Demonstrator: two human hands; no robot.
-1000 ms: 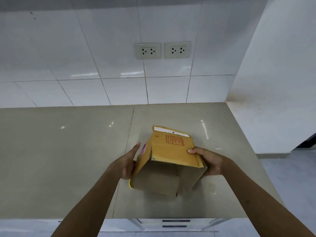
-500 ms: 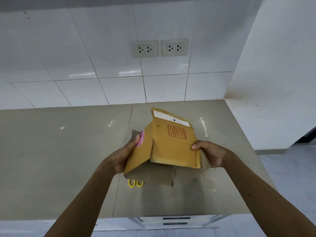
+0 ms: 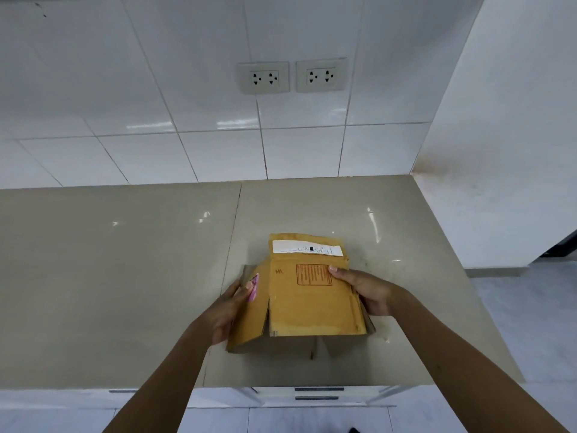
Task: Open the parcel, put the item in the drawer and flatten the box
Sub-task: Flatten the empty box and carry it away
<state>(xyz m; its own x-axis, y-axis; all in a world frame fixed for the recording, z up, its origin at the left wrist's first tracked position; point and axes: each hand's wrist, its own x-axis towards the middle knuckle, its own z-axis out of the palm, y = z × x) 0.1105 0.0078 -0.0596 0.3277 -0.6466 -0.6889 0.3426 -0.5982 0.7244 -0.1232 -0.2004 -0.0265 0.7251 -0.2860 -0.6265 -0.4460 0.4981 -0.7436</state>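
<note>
1. Your cardboard box [image 3: 307,303] lies nearly collapsed on the beige worktop [image 3: 109,276], on the right-hand slab, just right of the seam that runs from the back edge to the front edge.
2. It sits closer to the front edge than to the tiled wall [image 3: 187,89], and well short of the right edge.
3. Your left hand [image 3: 229,310] presses against the box's left panel, which still slants up rather than lying flat. The fingers [image 3: 249,284] are held straight along that panel and the palm is open, so it is pushing, not clasping.
4. Your right hand [image 3: 363,290] holds the right side of the box. The thumb [image 3: 335,271] lies on the top face beside the orange printed rectangle [image 3: 313,274]; the other fingers go under the right edge and are hidden, so the hand is closed lightly around that edge.
5. A white label [image 3: 307,247] runs across the far flap, which points toward the wall.
6. Brown inner flaps show along the box's near edge and at its far left corner.
7. 2 wall sockets [image 3: 292,76] sit side by side on the tiles above the worktop.
8. Below the front edge, white drawer fronts [image 3: 318,395] with dark slot handles show.
</note>
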